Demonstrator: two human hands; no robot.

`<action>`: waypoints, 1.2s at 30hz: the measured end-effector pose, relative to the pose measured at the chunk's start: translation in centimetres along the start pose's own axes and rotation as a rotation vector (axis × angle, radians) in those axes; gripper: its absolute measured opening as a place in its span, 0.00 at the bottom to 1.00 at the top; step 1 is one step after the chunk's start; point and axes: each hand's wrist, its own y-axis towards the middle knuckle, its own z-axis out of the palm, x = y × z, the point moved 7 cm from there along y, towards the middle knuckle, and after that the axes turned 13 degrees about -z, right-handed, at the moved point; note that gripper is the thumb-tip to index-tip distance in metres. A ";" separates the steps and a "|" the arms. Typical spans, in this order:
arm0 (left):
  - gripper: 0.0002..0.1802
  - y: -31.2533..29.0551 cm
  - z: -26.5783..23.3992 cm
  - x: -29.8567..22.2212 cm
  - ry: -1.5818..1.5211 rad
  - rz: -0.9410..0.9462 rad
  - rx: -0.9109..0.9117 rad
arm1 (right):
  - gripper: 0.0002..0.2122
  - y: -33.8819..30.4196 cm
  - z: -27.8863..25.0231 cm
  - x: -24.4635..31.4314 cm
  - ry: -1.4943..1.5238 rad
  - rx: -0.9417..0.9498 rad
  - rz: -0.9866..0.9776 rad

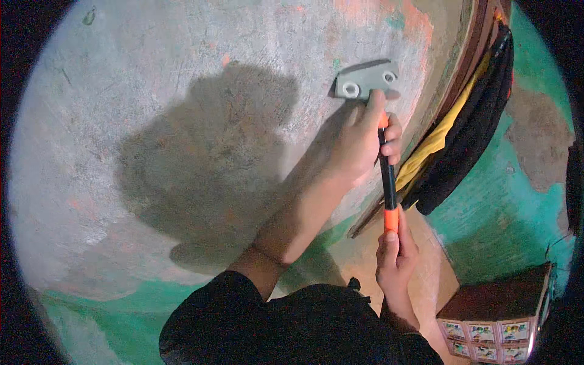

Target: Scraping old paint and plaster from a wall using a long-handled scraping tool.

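The left hand point(365, 140) is closed around the upper shaft of the scraper point(389, 182), thumb up against its pale head; the right hand point(398, 258) is clamped on the orange grip below. The hands are apart, one above the other on the same tool. The head lies over the wall point(164, 55) just beyond the left hand; whether its edge touches, I cannot tell.

The work looks well along to the left of the hands, where the wall is mostly grey with faint orange flecks. What seems left is the orange paint point(398, 13) farther beyond the left hand and the green paint point(115, 313) low to the left of both hands.
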 end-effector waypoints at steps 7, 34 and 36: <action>0.22 -0.3 0.0 0.7 -0.051 -0.029 -0.031 | 0.22 -0.4 -0.2 -0.8 0.038 -0.014 -0.017; 0.21 -0.6 0.1 -0.1 -0.035 0.010 -0.062 | 0.20 -0.4 0.0 -0.8 0.094 -0.030 0.011; 0.21 -0.7 0.1 0.0 -0.041 -0.011 -0.056 | 0.20 -0.2 0.0 -0.6 0.015 -0.021 -0.014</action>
